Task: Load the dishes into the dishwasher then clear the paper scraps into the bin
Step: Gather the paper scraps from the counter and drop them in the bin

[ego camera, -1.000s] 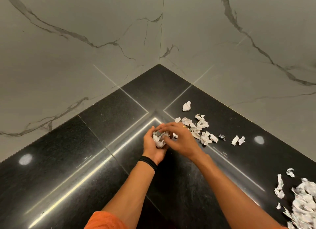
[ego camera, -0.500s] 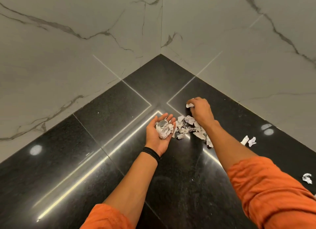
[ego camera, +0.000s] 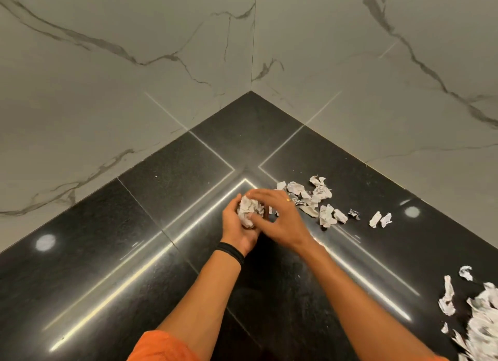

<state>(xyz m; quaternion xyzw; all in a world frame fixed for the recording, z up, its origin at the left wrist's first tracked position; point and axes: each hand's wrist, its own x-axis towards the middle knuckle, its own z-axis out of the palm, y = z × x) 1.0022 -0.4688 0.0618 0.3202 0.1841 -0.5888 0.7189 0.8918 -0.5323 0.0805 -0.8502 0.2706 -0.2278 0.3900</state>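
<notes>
Back from its reach toward the corner half a second ago, the right hand now sits over the left palm again. On the far left, the grey-veined marble wall [ego camera: 107, 91] meets the glossy black countertop [ego camera: 107, 253], which carries streaks of reflected light. An orange sleeve [ego camera: 161, 347] shows at the bottom edge. The left hand [ego camera: 237, 234], with a black wristband [ego camera: 230, 253], is turned palm up, its fingers curled around a wad of paper scraps [ego camera: 249, 211]. The right hand [ego camera: 283, 220] arches over that wad, fingers bent across its top and thumb pressed against its near side, so both hands grip it. Just to the right, loose scraps [ego camera: 315, 199] lie scattered on the counter, then a separate pair of scraps [ego camera: 380, 220]. A bigger pile of scraps [ego camera: 479, 320] sits well apart at the lower right edge.
</notes>
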